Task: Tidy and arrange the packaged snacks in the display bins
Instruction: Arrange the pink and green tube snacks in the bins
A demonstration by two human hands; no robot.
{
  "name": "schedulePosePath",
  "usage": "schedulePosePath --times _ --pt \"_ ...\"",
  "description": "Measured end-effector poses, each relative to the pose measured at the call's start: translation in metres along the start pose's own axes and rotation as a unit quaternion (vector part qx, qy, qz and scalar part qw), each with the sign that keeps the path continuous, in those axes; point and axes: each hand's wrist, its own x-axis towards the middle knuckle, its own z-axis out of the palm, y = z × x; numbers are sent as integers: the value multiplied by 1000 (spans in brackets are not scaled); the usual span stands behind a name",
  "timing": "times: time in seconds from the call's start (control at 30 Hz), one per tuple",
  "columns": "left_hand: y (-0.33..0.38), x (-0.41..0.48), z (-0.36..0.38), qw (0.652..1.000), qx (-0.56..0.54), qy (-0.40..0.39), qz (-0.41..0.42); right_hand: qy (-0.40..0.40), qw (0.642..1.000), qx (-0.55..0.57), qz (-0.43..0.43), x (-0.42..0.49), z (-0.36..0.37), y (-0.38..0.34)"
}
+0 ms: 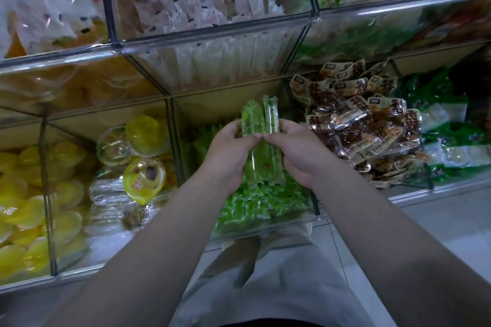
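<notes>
Both hands are holding a small bundle of long green snack packets [261, 141] upright above the green-packet bin [265, 223]. The left hand [225, 151] and right hand [300, 151] are pinching it from both sides, probably to line up the packets before putting them in.

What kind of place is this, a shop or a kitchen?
Most likely a shop selling loose snacks. Clear bins stand in rows, heaped with packaged snacks: brown packets in one, yellow jelly cups in another. The left hand and right hand hold green packets.
</notes>
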Motion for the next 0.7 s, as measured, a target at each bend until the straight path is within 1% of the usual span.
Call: schedulePosePath --times 0.37,0.47,0.53,0.6,0.7 --pt "-32 46 -12 999 11 19 -24 25 998 -50 6 40 10 28" --pt "-40 49 -19 997 73 27 -17 53 993 -109 -17 46 10 36" --pt "-43 46 -26 991 120 53 -11 70 985 -151 -33 44 8 38" --pt "-50 46 -37 984 148 100 -21 85 978 -190 -29 46 1 41" --pt "-66 54 -51 976 163 138 -49 88 970 -223 -23 50 -5 48"
